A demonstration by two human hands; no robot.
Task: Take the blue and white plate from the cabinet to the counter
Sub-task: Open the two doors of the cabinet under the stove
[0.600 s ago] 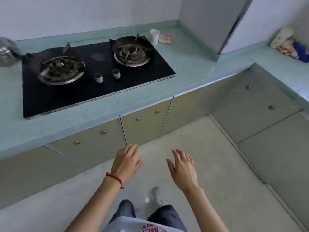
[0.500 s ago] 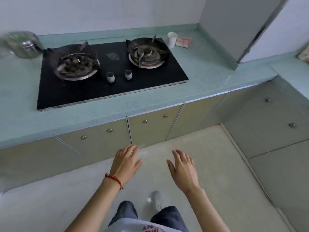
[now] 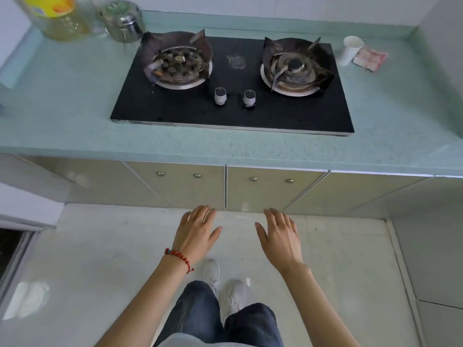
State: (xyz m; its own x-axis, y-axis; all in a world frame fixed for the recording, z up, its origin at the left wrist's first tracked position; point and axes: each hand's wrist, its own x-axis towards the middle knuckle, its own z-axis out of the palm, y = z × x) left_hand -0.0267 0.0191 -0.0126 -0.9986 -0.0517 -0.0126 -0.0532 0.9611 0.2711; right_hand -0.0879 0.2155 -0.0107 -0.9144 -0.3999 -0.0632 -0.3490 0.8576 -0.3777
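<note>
No blue and white plate is in view. Beige cabinet doors (image 3: 190,186) with round metal knobs run below the pale green counter (image 3: 62,101), all of them closed. My left hand (image 3: 196,231), with a red bead bracelet at the wrist, hovers palm down above the floor in front of the middle doors, fingers apart and holding nothing. My right hand (image 3: 279,235) hovers beside it in the same way, also holding nothing. Both hands are a short way in front of the doors and touch nothing.
A black two-burner gas stove (image 3: 233,108) sits in the counter. At the back left stand a yellow-labelled oil bottle (image 3: 55,16) and a glass jar (image 3: 122,21). A white cup (image 3: 350,50) and a pink cloth (image 3: 370,58) are at the back right. More cabinet fronts (image 3: 431,246) line the right side.
The view has swung left and squared up to the stove and the cabinet doors. Both hands stay held out, open, in front of me.
</note>
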